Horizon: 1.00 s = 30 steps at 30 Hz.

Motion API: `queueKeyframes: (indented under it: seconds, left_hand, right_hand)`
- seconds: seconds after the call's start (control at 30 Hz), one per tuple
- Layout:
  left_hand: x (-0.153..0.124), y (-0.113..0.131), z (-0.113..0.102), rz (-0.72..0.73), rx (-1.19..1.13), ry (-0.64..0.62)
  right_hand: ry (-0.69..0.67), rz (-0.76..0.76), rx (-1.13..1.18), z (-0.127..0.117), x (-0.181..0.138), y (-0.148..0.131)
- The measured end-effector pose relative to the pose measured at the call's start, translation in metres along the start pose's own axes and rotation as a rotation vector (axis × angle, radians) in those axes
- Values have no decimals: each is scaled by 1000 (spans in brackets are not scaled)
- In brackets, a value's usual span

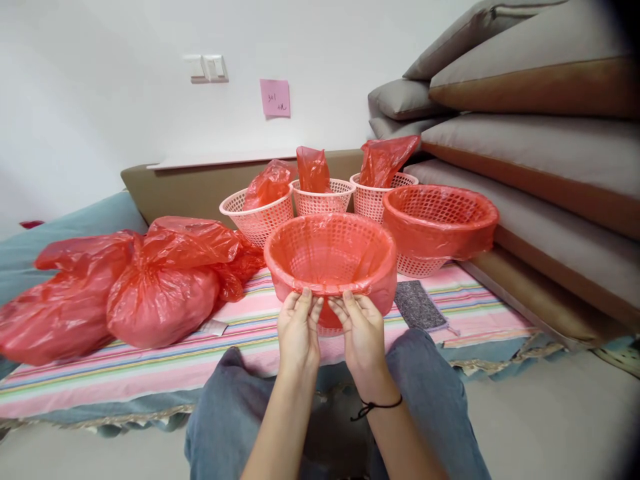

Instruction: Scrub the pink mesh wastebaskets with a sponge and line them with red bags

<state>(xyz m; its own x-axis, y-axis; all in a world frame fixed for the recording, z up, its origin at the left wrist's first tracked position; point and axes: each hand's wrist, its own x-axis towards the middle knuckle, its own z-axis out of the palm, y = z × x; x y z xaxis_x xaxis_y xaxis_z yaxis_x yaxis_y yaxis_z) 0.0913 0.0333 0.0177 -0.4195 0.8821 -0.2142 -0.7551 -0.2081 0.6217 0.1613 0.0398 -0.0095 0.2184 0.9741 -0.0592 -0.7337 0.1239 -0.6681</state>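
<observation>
A pink mesh basket (331, 257) lined with a red plastic bag stands on the striped cloth right in front of me. My left hand (299, 330) and my right hand (362, 331) rest side by side on its near rim, fingers pressed onto the red bag edge (333, 289) folded over the rim. A second lined basket (440, 223) stands just to the right behind it.
Three pink baskets (260, 212) with loose red bags poking out stand in a row at the back. A pile of red plastic bags (135, 280) lies at left. A grey rag (419, 305) lies right of the near basket. Stacked cushions (530, 153) rise at right.
</observation>
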Motion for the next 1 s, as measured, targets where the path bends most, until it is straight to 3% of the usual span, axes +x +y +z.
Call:
queueKeyframes:
  seconds: [0.13,0.23,0.37,0.5,0.7,1.0]
  left_hand:
    - [-1,3,-11,3,2,-6]
    - [-3,12,-27,2,5,12]
    - [-11,22,-53,28,30,-3]
    - [-35,20,-76,66,139,-42]
    - [-68,10,-92,-30,228,29]
    - [-70,10,-107,-95,215,82]
  right_hand:
    - [-51,63,-22,-11,-7,1]
    - [-14,102,-35,-30,-18,-5]
    - [85,60,-33,-58,-34,-25]
    - [95,2,-137,-75,-47,-46]
    - [132,4,-279,-82,-59,-61]
    - [138,56,-284,-77,-58,-62]
